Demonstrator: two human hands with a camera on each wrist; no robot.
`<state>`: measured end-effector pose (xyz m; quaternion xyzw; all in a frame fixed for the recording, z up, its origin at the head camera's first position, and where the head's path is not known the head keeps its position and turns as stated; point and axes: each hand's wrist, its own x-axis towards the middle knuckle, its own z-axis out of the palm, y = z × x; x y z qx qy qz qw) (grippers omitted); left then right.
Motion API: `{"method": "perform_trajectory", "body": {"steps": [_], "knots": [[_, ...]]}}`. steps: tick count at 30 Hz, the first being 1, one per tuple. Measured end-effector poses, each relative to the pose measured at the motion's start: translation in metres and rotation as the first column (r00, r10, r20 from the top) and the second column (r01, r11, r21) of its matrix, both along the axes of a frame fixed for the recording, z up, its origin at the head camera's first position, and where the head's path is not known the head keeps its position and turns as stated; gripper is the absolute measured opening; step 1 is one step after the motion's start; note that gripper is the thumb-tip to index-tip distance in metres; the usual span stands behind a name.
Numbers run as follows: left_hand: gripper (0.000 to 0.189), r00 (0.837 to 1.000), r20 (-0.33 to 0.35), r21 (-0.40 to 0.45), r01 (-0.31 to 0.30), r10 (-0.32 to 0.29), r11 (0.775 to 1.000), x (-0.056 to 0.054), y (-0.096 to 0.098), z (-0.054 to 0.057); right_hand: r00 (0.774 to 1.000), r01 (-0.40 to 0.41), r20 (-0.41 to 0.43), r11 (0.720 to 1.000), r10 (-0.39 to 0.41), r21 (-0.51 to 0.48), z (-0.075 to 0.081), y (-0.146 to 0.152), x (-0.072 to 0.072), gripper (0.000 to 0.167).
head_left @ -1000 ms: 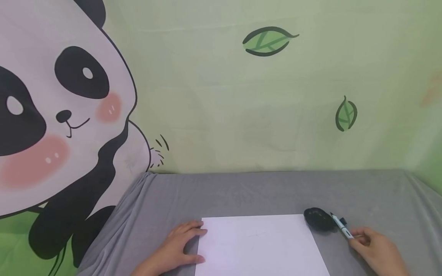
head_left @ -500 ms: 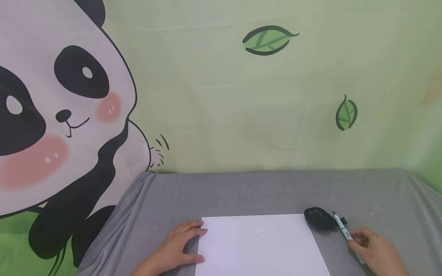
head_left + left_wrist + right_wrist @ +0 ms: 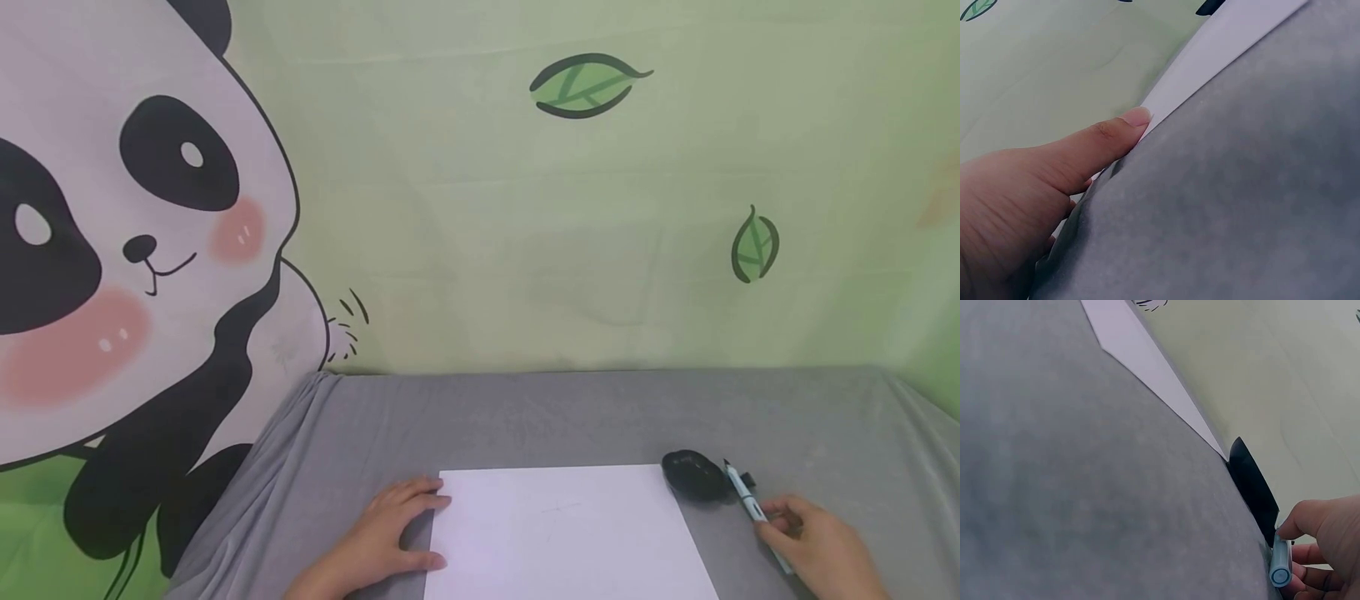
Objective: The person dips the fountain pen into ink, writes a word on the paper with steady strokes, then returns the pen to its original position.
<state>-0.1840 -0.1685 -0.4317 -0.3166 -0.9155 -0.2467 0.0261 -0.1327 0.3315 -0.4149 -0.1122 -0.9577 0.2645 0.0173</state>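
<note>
A white sheet of paper (image 3: 585, 542) lies on the grey cloth, with a few faint thin lines on its upper middle. My left hand (image 3: 378, 529) rests at the paper's left edge, thumb and fingertips spread over the border; in the left wrist view the thumb (image 3: 1107, 140) touches the sheet's edge. Off to the paper's right, my right hand (image 3: 821, 537) pinches a light-blue pen (image 3: 748, 502) between thumb and fingers. The pen's dark tip points away from me, beside a glossy black oval object (image 3: 693, 475) at the paper's far right corner.
A small black piece (image 3: 747, 480) shows right beside the pen. Grey cloth (image 3: 525, 417) covers the table, back to a green wall hanging (image 3: 450, 208) printed with a panda (image 3: 187, 317) and leaves. Folds of cloth gather at the left edge.
The pen has shifted slightly to the right, and its rear end now shows below my right hand. The left hand has stayed put on the paper.
</note>
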Motion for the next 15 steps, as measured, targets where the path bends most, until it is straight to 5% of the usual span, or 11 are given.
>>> {"method": "perform_trajectory", "body": {"steps": [15], "knots": [[0.064,1.000,-0.027,-0.010,-0.008,0.008,1.000,0.0014,0.0006,0.0003,0.999,0.047,0.029,0.999,-0.046,-0.023,-0.0001,0.0006,-0.0016,0.041]]}}
